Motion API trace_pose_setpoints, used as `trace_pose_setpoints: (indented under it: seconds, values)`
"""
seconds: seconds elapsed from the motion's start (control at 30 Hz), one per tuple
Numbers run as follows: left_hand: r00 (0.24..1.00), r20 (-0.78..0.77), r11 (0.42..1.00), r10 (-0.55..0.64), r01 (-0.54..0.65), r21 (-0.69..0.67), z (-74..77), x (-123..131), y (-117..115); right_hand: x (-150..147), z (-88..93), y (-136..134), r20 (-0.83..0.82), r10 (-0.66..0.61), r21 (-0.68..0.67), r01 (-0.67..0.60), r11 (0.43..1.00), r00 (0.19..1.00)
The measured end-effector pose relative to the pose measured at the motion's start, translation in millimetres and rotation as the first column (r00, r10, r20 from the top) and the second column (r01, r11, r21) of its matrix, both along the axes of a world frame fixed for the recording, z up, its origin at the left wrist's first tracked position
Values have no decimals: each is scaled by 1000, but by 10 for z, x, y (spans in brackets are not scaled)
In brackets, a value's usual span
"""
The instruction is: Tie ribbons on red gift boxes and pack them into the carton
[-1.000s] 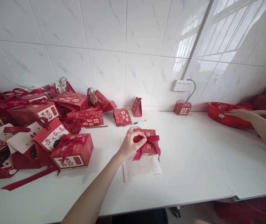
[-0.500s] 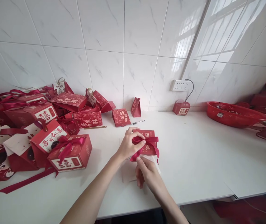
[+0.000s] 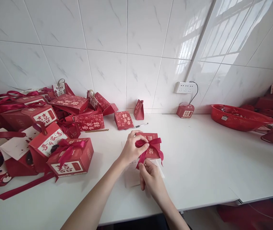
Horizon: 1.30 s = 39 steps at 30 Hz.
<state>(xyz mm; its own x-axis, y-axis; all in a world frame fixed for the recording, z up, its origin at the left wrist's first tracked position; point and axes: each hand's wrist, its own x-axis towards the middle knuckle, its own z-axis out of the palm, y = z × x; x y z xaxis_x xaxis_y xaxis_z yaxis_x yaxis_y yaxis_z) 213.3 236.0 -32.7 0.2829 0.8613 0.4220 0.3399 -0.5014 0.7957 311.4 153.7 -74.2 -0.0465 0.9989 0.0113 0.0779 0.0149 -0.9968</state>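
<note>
A red, block-shaped cardboard box (image 3: 153, 137) with a shiny dark-red ribbon bow (image 3: 155, 144) is mid-frame. My left hand (image 3: 131, 147) pinches the bow near its knot, maybe so it can't slip; my right hand (image 3: 152, 179) pinches its dangling tail.

Both hands (image 3: 133, 148) are bare, as are the slim forearms (image 3: 97, 193).

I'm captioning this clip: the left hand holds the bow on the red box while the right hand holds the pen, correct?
No: the right hand holds a ribbon tail; the pen lies on the table, as the head view shows. The rest stands.
</note>
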Motion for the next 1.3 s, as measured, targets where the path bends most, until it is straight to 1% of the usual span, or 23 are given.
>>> trace_pose_setpoints:
  seconds: [0.23, 0.5, 0.67, 0.83, 0.97, 1.0, 1.03, 1.07, 1.1, 1.13, 1.17, 1.2, 1.23, 1.3]
  values:
    - [1000, 2, 1000, 4, -4, -16, 18, -2, -14, -27, -4, -19, 10, 8, 21, -8, 1000, 1000]
    - [1000, 2, 1000, 2, -2, 22, 18, 1, -13, -23, 3, -20, 8, 45, 41, -46, 998, 999]
    - [1000, 7, 1000, 1, -1, 17, 21, 0, -9, -7, -4, -26, -8, 69, 45, -69, 997, 998]
    - [1000, 16, 1000, -1, 1, 3, 27, -1, -10, -46, -7, -34, 12, 116, 35, -117, 993, 993]
    - [1000, 14, 1000, -2, 2, -11, 25, -3, -7, -10, 18, -109, 39, 111, 11, -111, 994, 993]
    - [1000, 12, 1000, 0, 0, -18, 23, -4, -6, 45, 37, -141, 62, 86, 19, -88, 996, 994]
    - [1000, 10, 1000, 1, -1, -25, 21, -4, -4, 122, 61, -173, 89, 31, 40, -35, 999, 996]
    - [1000, 10, 1000, 1, -1, -32, 19, -4, -2, 220, 90, -198, 120, -51, 75, 42, 996, 992]
    - [1000, 10, 999, 1, -1, -35, 16, -4, 1, 330, 123, -213, 139, -170, 120, 153, 981, 976]
    - [1000, 9, 999, 0, 0, -35, 13, -4, 4, 444, 158, -213, 154, -288, 157, 265, 951, 945]
    - [1000, 9, 1000, 0, 1, -31, 10, -4, 7, 551, 191, -197, 179, -378, 180, 347, 920, 908]
    - [1000, 9, 1000, 1, 0, -24, 7, -4, 11, 642, 220, -168, 213, -410, 181, 376, 909, 887]
    - [1000, 8, 1000, 2, -2, -17, 4, -4, 14, 711, 244, -130, 243, -393, 162, 362, 918, 887]
    - [1000, 10, 1000, 3, -3, -4, -1, -4, 18, 771, 266, -45, 263, -270, 86, 256, 963, 926]
